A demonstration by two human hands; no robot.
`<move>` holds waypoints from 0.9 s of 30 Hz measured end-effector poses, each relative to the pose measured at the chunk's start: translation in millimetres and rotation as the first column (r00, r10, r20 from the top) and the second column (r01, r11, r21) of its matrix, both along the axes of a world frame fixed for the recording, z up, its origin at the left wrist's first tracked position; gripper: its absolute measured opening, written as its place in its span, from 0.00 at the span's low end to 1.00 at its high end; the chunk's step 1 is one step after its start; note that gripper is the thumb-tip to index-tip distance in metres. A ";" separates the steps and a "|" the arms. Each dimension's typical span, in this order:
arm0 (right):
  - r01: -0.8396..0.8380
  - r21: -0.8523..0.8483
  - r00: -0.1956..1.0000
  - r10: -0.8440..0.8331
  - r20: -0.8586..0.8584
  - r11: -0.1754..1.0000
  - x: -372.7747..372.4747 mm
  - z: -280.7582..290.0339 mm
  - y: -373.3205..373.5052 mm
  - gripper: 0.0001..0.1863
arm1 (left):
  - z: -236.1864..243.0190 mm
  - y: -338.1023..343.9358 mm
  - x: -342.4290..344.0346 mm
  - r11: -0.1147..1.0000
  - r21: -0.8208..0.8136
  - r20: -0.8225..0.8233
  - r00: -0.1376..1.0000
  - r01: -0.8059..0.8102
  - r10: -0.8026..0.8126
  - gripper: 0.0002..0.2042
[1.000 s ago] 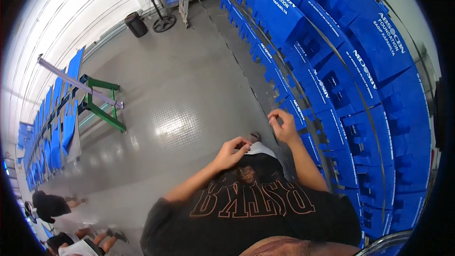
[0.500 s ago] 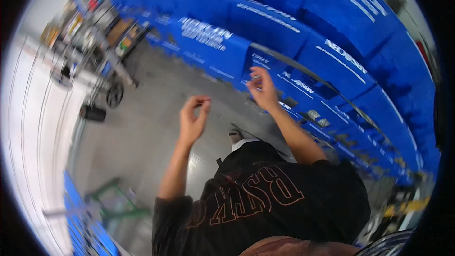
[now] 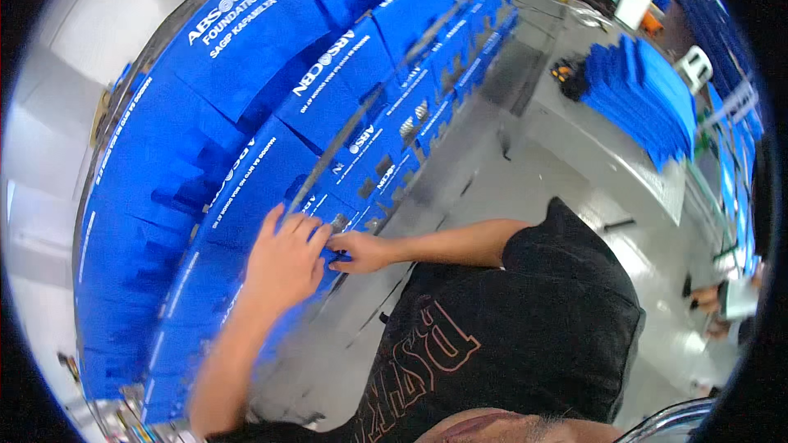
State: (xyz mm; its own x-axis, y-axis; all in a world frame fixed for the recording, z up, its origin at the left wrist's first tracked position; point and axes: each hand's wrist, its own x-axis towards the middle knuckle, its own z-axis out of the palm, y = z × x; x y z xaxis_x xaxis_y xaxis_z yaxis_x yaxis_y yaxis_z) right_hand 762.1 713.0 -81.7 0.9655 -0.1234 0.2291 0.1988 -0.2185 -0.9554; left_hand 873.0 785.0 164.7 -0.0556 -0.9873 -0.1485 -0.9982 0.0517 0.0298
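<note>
Blue printed fabric pieces, perhaps bags, hang in several long overlapping rows (image 3: 320, 94) that run from near left to far right. My left hand (image 3: 283, 267) lies at the lower rows, its fingers stretched forward over the blue fabric near a thin grey rail (image 3: 349, 130). The hand is somewhat blurred. Just to its right, my right hand (image 3: 361, 252) has its thumb and fingers closed in a pinch at a blue fabric edge (image 3: 337, 258). The fingertips of the two hands nearly meet. What lies under my left palm is hidden.
A tall stack of folded blue fabric (image 3: 636, 94) stands on a pale surface (image 3: 603, 148) at the right. A white plastic stool (image 3: 697, 68) is behind it. People show at the far right edge. Grey floor (image 3: 484, 197) runs alongside the hanging rows.
My view has turned, so the blue rows now fill the left side. Both hands, earlier raised apart in the air, have come together at the lower fabric, the right one closing on its edge.
</note>
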 end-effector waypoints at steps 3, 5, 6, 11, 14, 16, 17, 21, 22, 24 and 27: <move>0.066 -0.099 0.996 -0.071 -0.053 0.993 -59.1 80.6 70.1 0.16 | -0.4 58.1 -20.1 0.974 0.037 0.023 0.974 0.225 -0.226 0.22; 0.112 -0.162 0.987 -0.129 -0.098 0.980 -88.2 107.0 119.4 0.15 | 2.5 95.7 -39.9 0.918 0.327 0.098 0.958 0.225 -0.270 0.23; 0.209 -0.140 0.977 -0.212 -0.004 0.968 -101.5 118.0 141.8 0.15 | 11.0 110.7 -52.3 0.883 0.431 0.055 0.971 0.186 -0.232 0.20; 0.432 0.072 0.901 -0.434 0.014 0.899 -152.2 167.5 236.7 0.13 | 62.1 202.2 -83.0 0.892 0.390 -0.095 0.974 0.228 -0.207 0.08; 0.322 0.410 0.943 -0.327 -0.060 0.853 -174.7 170.2 288.0 0.18 | 109.1 238.2 -88.0 0.944 0.238 -0.167 0.967 0.227 -0.191 0.09; 0.175 0.562 0.981 -0.191 -0.030 0.809 -192.3 175.3 310.3 0.26 | 150.9 253.8 -93.7 0.970 0.133 -0.290 0.944 0.205 -0.159 0.10; 0.168 0.562 0.982 -0.189 -0.020 0.810 -204.8 177.8 320.3 0.26 | 168.1 259.8 -97.3 0.982 0.076 -0.414 0.902 0.171 -0.125 0.10; -0.092 0.811 0.978 -0.099 0.181 0.577 -283.3 164.7 312.6 0.34 | 226.7 238.9 -158.4 0.946 -0.288 -0.366 0.897 0.146 -0.250 0.09; -0.175 0.834 0.961 -0.095 0.261 0.523 -303.3 182.4 309.9 0.35 | 234.3 229.1 -170.7 0.928 -0.349 -0.355 0.898 0.130 -0.259 0.11; -0.255 0.837 0.927 -0.125 0.354 0.484 -355.0 207.0 289.7 0.41 | 252.6 190.1 -210.8 0.900 -0.401 -0.341 0.883 0.174 -0.322 0.11; -0.051 0.779 0.931 -0.253 0.264 0.624 -448.2 216.5 238.9 0.38 | 281.7 106.9 -291.4 0.862 -0.445 -0.346 0.841 0.243 -0.416 0.12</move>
